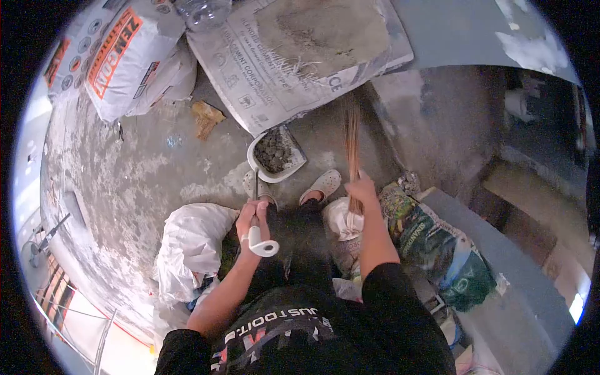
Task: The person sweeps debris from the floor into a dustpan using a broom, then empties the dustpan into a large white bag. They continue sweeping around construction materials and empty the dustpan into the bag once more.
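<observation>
My left hand [252,220] is closed round the handle of a long-handled dustpan [253,154], whose white end cap [264,248] sticks out below my fist. Grey debris [274,152] lies in the pan, which is on the floor just beyond my feet. In my right hand [362,189] is a stick broom [352,140], gripped near its lower end with the bristles pointing away from me. The bristle tips reach close to the edge of a cement bag [262,75] and look slightly blurred.
White printed sacks [119,62] stand at the upper left, near a brown scrap [207,119] on the floor. A white sack [194,244] is by my left leg. Right of me are a green sack [437,250] and a grey ledge [487,250]. My clogs [325,184] flank the dustpan's near side.
</observation>
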Tool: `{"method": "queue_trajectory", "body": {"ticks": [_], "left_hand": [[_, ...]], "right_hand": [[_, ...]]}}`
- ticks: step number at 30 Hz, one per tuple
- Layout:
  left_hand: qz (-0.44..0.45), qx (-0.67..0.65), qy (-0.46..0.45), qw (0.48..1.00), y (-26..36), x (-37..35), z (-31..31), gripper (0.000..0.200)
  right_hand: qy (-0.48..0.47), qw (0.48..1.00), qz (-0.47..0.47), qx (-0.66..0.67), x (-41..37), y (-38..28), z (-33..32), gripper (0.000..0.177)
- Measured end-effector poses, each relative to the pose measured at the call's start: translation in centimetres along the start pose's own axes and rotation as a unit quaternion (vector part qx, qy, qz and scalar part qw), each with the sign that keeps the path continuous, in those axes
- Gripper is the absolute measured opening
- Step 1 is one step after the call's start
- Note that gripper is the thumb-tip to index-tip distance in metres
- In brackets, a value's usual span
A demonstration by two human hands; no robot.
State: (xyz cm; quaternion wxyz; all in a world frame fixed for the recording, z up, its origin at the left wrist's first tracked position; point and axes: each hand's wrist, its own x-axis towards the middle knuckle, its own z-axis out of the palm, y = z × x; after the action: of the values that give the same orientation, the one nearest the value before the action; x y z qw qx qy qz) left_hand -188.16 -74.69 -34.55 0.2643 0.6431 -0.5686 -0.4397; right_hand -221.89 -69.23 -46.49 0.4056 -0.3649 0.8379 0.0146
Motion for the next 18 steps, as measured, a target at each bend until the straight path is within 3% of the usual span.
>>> {"method": "queue_trajectory", "body": {"ticks": [2, 4, 5, 7, 9, 13, 15, 17, 18], "left_hand": [[0.013, 0.021, 0.009, 1.0, 1.1, -0.1, 0.0, 0.011], [0.032, 0.021, 0.011, 0.999, 1.2, 0.2, -0.1, 0.012], [0.027, 0.01, 0.0, 1.0, 1.3, 0.2, -0.2, 0.013], [0.023, -0.006, -0.002, 1.0, 1.1, 0.3, -0.3, 0.013], [0.023, -0.019, 0.004, 1.0, 1.2, 0.8, -0.8, 0.014], [0.035, 0.025, -0.005, 0.999, 0.9, -0.4, -1.7, 0.015], [0.021, 0.032, 0.004, 0.999, 1.1, -0.8, -1.0, 0.015], [0.01, 0.033, 0.008, 0.999, 1.5, -1.1, -0.6, 0.018], [0.011, 0.036, 0.011, 0.999, 1.6, -1.2, -0.1, 0.018]], "right_hand": [[-0.01, 1.0, 0.009, -0.003, 0.4, -4.4, 2.4, 0.066], [-0.205, 0.968, -0.055, -0.137, -2.0, -8.7, 3.5, 0.067], [-0.206, 0.967, -0.054, -0.138, -3.2, -8.7, 3.4, 0.067], [-0.276, 0.947, -0.16, -0.044, -6.0, -8.1, 2.6, 0.067], [-0.231, 0.969, -0.085, -0.037, -7.7, -6.1, 0.2, 0.065], [-0.129, 0.984, -0.116, 0.031, -7.1, -0.1, -1.5, 0.059], [-0.069, 0.996, -0.001, -0.063, -4.9, -2.9, -2.0, 0.059], [0.006, 0.999, 0.005, -0.035, -2.6, -3.0, 3.2, 0.058], [-0.039, 0.995, -0.049, -0.082, -1.7, -2.6, 6.5, 0.058]]}}
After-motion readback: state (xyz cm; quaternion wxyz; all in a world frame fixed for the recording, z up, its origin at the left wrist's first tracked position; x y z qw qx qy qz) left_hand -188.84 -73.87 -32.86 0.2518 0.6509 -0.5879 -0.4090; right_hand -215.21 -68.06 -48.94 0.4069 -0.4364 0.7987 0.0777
